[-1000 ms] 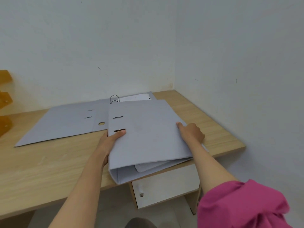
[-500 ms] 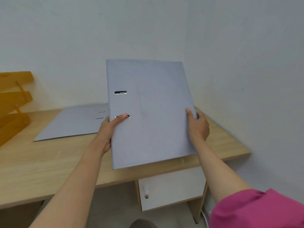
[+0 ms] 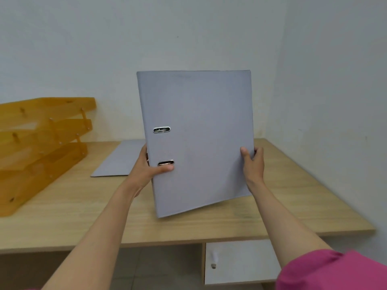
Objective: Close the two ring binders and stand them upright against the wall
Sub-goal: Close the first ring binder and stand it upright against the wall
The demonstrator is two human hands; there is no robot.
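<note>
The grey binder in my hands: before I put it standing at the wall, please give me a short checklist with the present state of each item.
1. Cover of the held binder closed: ok, the front lies flat and no rings show.
2. Grip on both sides: ok, left hand at the spine edge, right hand at the open edge.
3. Binder upright: not ok, it is tilted and its bottom edge slants.
4. Free desk space by the wall: ok on the right part.
5. Second binder closed: not ok, it lies flat and open behind.
6. Papers inside secured: cannot tell.
</note>
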